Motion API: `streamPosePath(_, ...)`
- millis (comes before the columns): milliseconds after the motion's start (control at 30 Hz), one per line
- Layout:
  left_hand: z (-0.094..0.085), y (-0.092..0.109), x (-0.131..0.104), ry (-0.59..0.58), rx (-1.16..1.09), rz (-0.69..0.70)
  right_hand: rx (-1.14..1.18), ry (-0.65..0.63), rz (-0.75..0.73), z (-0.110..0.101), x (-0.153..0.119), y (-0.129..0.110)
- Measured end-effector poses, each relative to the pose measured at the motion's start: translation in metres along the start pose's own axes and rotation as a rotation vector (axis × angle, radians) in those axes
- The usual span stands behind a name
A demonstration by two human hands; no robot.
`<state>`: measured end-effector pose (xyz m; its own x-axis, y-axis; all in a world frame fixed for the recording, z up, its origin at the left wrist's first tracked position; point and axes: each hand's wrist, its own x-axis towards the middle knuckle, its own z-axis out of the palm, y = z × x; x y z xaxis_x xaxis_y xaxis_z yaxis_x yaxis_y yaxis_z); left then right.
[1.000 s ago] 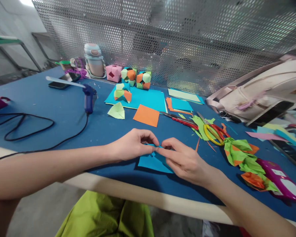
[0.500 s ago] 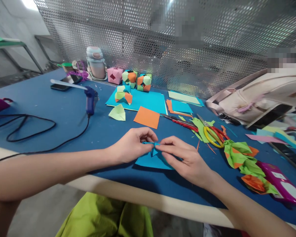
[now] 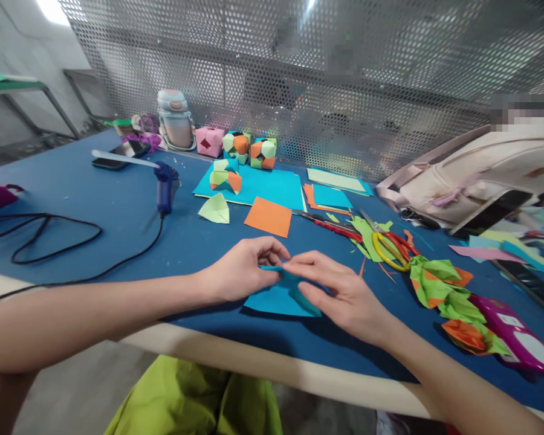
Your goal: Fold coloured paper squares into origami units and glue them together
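Blue paper lay between both hands near the front edge of the table. Left hand: grip nearly closed, thumb and curled fingers pinching the far edge. Right hand: index fingertip at that same edge, thumb spread away; could not tell whether it had firm hold. Risk, my judgement: a skewed crease if the left pinch slipped while the right fingers pressed; the curved right side might also buckle under the thumb. Against half a second earlier: small upright flap no longer visible, right fingertips closer to the left's.
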<state>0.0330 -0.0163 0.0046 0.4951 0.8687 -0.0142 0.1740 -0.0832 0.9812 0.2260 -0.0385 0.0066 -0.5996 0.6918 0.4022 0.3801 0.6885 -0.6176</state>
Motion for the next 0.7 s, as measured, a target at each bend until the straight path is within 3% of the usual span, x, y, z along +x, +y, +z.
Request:
streamPosePath(100,0.0,-0.001,-0.001,0.054,0.051,0.03,0.072,0.127,0.164,-0.004,0.003,0.001)
streamPosePath(200,0.001,-0.002,-0.002,0.1,0.104,0.062,0.065,0.145,0.267,-0.002,0.005,0.002)
streamPosePath(433,0.005,-0.005,-0.005,0.146,0.233,0.169,-0.002,0.118,0.253,0.013,0.006,0.0)
streamPosePath(700,0.006,-0.009,-0.005,0.141,0.263,0.205,0.042,0.128,0.248,0.011,0.004,0.001)
